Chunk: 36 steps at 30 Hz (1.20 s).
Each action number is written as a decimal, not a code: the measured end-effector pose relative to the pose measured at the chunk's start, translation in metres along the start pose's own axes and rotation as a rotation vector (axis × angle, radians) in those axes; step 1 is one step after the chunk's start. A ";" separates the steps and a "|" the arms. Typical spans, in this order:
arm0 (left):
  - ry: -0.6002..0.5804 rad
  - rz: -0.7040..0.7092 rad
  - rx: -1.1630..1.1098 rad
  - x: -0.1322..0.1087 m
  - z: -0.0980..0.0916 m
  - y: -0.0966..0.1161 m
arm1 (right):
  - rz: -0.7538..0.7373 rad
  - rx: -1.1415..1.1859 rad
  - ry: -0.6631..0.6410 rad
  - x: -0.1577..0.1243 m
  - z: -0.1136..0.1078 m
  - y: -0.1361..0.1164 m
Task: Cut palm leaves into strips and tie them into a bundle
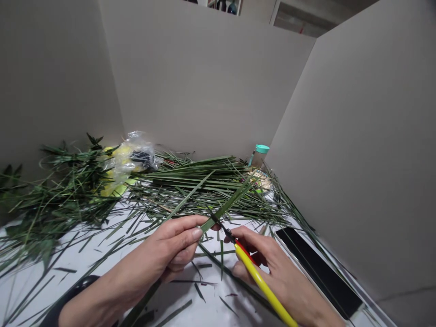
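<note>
Between the thumb and fingers of my left hand [182, 243] is a long flat green leaf strip [229, 204], slanting up to the right. My right hand [264, 254] is wrapped around small shears [254, 270] with yellow and red handles. Their dark blades meet the strip just beyond my left fingertips; whether they have cut into it I cannot tell. Below my hands, short leaf cuttings [199, 290] and longer leaf blades are scattered on the white table surface [184, 313].
A pile of long green leaves [194, 175] spans the table's back. Leafy stems [64, 190] and a clear plastic bag [131, 156] lie left. A teal-lidded container [259, 156] stands back right. A dark flat device [318, 272] lies right. Grey panels [211, 86] surround the table.
</note>
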<state>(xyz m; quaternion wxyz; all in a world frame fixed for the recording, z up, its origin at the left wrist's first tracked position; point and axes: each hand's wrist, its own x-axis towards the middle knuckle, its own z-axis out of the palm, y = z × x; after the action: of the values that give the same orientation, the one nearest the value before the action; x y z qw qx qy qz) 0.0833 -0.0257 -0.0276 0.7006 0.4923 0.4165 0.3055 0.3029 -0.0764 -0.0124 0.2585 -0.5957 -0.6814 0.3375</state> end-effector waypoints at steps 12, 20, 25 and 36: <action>0.014 -0.043 -0.063 -0.001 0.001 0.005 | -0.087 -0.115 0.002 0.005 0.003 0.001; -0.051 0.138 -0.291 0.012 -0.007 0.011 | -0.054 -0.059 0.028 0.003 0.001 0.005; 0.047 0.164 -0.388 0.019 -0.014 0.017 | 0.087 -0.168 -0.221 -0.002 0.003 -0.001; -0.040 0.124 -0.483 0.012 -0.001 0.013 | -0.106 -0.271 -0.427 -0.002 0.012 0.001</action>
<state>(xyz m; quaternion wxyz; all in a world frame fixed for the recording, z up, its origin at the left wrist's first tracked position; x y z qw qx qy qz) 0.0878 -0.0106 -0.0193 0.7860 0.3409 0.2867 0.4286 0.2952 -0.0799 -0.0210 0.0439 -0.5036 -0.7898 0.3473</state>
